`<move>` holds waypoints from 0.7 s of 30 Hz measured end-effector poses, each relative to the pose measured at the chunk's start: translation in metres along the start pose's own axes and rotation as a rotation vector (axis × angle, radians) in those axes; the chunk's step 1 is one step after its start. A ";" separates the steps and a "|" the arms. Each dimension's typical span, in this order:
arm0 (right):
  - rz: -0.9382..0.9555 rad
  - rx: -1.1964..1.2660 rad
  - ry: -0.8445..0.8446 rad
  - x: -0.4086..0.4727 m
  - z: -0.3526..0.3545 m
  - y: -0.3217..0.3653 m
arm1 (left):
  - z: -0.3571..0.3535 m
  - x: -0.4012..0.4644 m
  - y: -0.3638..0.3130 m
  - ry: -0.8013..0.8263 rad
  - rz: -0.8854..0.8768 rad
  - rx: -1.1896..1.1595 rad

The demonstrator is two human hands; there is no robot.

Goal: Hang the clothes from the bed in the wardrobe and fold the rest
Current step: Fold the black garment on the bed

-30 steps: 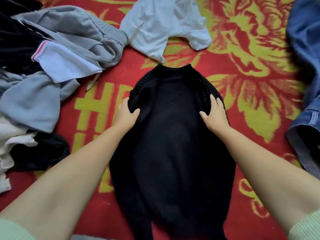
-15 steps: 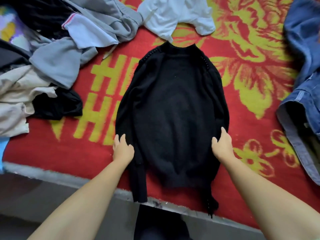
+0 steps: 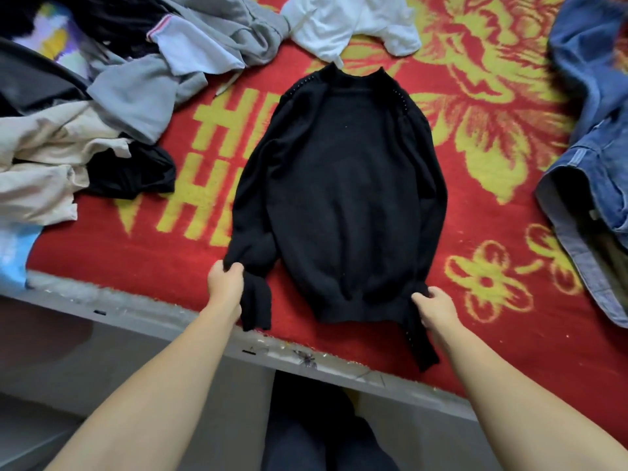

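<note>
Black sweater [image 3: 343,185] flat on the red blanket [image 3: 142,253], your left hand [image 3: 225,282] gripping its left sleeve cuff, your right hand [image 3: 436,309] pinching its right cuff, jeans [image 3: 591,137] right of the sweater

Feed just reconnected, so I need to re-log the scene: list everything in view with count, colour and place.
black sweater: 1, black, flat mid-bed, neck away
blanket: 1, red and yellow, covering bed
white garment: 1, white, beyond the neck
grey garments: count unclear, grey, upper left
beige garment: 1, beige, left
black garment: 1, black, beside beige
denim garment: 1, blue, right edge
left hand: 1, grips left sleeve
right hand: 1, grips right sleeve
</note>
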State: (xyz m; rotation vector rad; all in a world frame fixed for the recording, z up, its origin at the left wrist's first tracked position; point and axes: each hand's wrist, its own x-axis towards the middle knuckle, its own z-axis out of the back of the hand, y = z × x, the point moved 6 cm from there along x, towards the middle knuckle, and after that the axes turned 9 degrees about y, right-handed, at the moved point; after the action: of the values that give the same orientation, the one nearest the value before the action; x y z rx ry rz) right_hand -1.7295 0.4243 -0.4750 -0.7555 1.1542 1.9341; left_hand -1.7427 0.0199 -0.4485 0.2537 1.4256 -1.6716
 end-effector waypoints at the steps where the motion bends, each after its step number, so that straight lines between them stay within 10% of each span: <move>1: 0.045 -0.035 -0.163 -0.005 0.019 0.011 | 0.015 0.000 -0.015 -0.105 -0.036 0.020; 5: 0.152 0.099 -0.624 -0.030 0.096 0.042 | 0.057 -0.005 -0.067 -0.401 -0.186 0.130; 9: 0.120 0.143 -0.677 -0.026 0.125 0.046 | 0.036 -0.011 -0.075 -0.367 -0.351 0.540; 12: 0.184 -0.042 -0.411 -0.019 0.078 0.052 | -0.021 -0.024 -0.047 -0.124 -0.494 0.682; 17: -0.049 0.191 0.084 0.006 -0.007 0.031 | -0.092 -0.015 0.021 0.323 0.202 -0.018; 21: -0.016 0.548 0.324 -0.003 -0.022 0.060 | -0.117 -0.030 -0.001 0.581 0.339 -0.444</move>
State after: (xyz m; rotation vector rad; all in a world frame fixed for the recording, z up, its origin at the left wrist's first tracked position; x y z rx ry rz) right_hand -1.7751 0.3843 -0.4543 -0.7781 1.7680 1.4013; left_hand -1.7708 0.1368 -0.4647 0.7229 2.0036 -1.0041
